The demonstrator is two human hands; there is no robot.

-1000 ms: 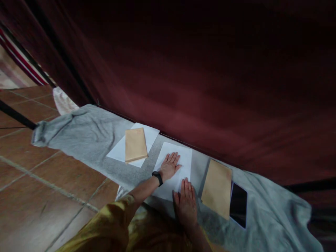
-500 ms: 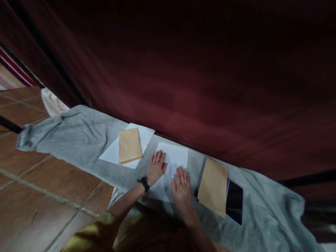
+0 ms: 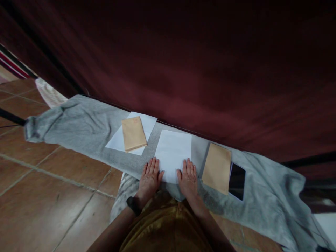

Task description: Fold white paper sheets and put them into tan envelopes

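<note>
One sheet (image 3: 173, 150) lies between and beyond both hands (image 3: 149, 180) (image 3: 188, 181).

A dark red curtain (image 3: 183, 80) fills most of the upper view, nearly black at the top and paler toward its lower edge. Below it runs a long, narrow, grey-draped table (image 3: 84, 119), its cover wrinkled at both ends. Brown tiles with pale joints make up the floor (image 3: 34, 206), which carries a soft sheen of light. Striped fabric (image 3: 12, 64) and a black bar (image 3: 12, 116) show at far left.
</note>
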